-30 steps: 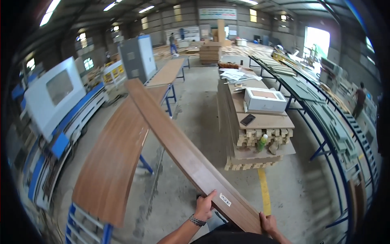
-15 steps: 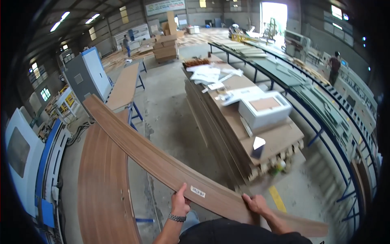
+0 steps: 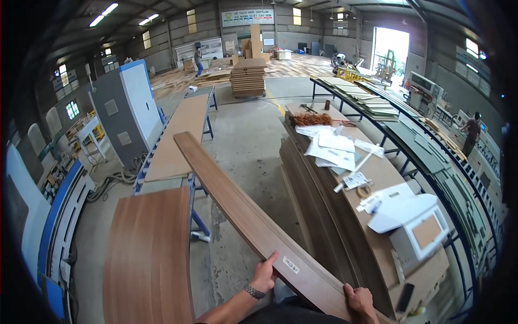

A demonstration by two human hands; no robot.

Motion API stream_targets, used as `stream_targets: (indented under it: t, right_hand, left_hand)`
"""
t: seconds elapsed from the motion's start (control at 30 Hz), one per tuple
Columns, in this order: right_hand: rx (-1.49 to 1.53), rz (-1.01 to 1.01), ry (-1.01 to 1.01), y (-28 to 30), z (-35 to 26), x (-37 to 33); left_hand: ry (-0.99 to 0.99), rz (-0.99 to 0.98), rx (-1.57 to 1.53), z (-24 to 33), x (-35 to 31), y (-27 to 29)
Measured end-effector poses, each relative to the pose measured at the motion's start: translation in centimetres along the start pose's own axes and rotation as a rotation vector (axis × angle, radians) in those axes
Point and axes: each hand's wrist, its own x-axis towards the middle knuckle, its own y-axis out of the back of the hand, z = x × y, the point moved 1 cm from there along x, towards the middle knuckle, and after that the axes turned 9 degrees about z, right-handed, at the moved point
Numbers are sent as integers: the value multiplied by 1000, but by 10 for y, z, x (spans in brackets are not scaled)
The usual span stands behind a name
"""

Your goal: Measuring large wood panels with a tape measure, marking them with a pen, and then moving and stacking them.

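A long brown wood-grain board [image 3: 237, 200] with a small white label on its face slants across my front, its far end up and to the left. My left hand [image 3: 265, 274], wearing a metal-band watch at the wrist, grips the board's near-left edge beside the label, thumb on top and fingers underneath. Farther along toward the lower right, my right hand [image 3: 360, 300] is closed on the opposite edge; its fingers are partly hidden. The board's near end runs out of view below.
Wide wood-grain panels [image 3: 148, 254] lie at the left on a blue-legged roller conveyor. On the right, a tall stack of boards [image 3: 324, 216] carries papers, tape, a white box [image 3: 423, 235] and a phone [image 3: 404, 297]. Green strips [image 3: 421, 146] fill a rack beyond. Two people stand far off.
My view has turned left to right across the hall, so the board points more straight ahead. Both hands keep their hold, and the right-hand stack now lies nearer beside the board.
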Motion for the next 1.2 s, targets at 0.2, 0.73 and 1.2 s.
stream_targets:
  t: [0.2,0.73,1.2]
  right_hand:
    - [149,-68,24,17,-223,122]
    - [62,65,11,20,-706,534]
    - [172,19,-93,30,-1169,908]
  left_hand:
    - [4,51,12,126,237,-34]
    - [33,18,190,541,699,-218]
    - [-6,-110,157,938,1147,-377]
